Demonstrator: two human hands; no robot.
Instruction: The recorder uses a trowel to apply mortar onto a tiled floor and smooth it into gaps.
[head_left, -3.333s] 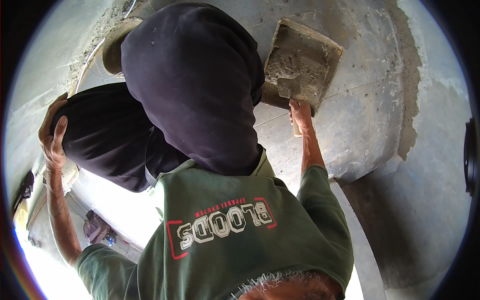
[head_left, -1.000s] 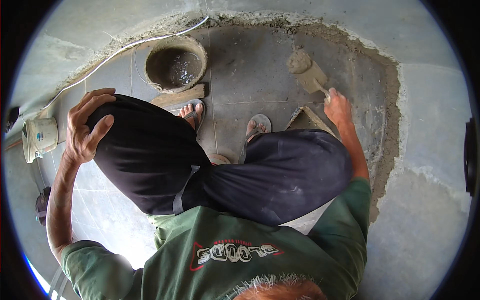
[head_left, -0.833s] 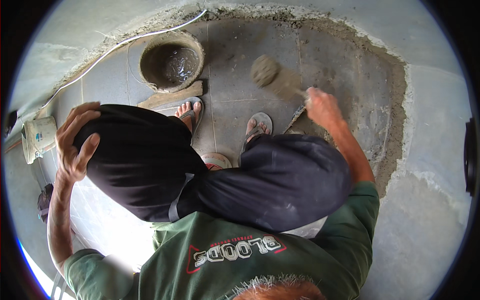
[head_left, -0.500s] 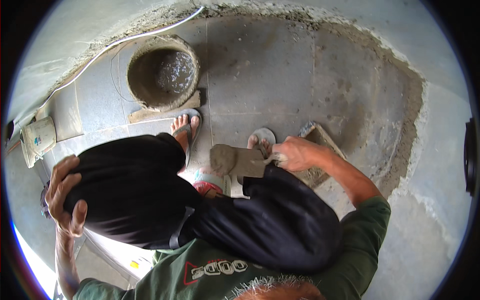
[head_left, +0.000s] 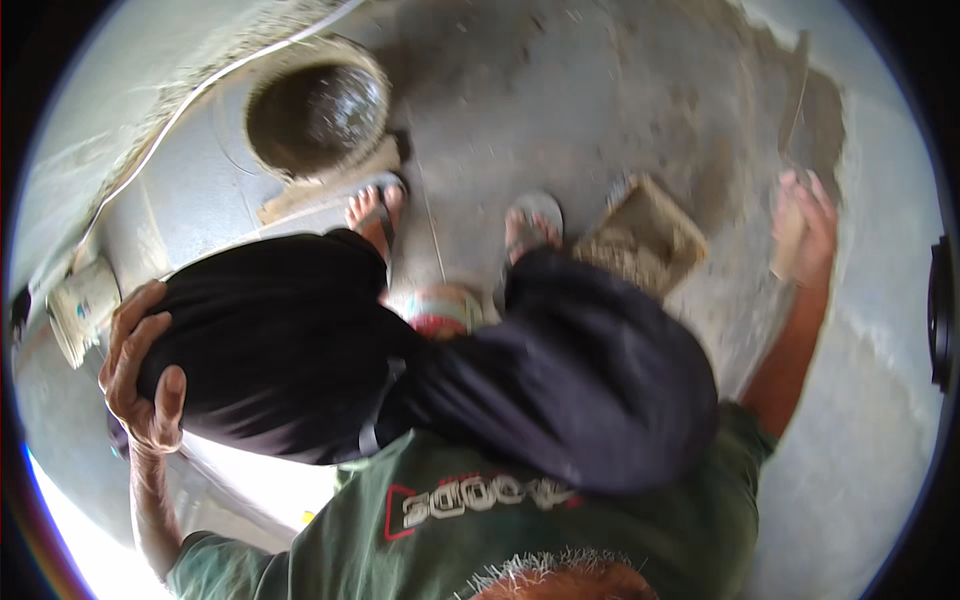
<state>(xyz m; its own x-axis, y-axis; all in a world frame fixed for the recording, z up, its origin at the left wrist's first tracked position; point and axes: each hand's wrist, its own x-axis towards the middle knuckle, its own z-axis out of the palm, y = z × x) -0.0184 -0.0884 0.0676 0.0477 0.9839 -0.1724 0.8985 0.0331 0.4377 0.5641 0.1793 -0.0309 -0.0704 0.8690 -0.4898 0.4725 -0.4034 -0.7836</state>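
The trowel (head_left: pixel 795 110), thin and blurred, with a pale handle (head_left: pixel 788 245), is at the upper right; the right hand (head_left: pixel 808 228) is closed round that handle. At the left, the left hand (head_left: pixel 143 372) rests loosely spread on a knee (head_left: pixel 215 345). Dirt-specked grey tiles (head_left: pixel 500 120) fill the upper centre, with brown mortar (head_left: pixel 827 125) beside a pale wall (head_left: pixel 885 290).

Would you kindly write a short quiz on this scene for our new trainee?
1. Which hand grips the trowel?
2. True or false: the left hand is dipped in the round tub.
3. Multiple choice: what lies between the round tub and the left foot? A) a pail; B) a wooden board; C) a coil of rope.

Key: 1. The right hand. 2. False; the left hand rests on the left knee. 3. B.
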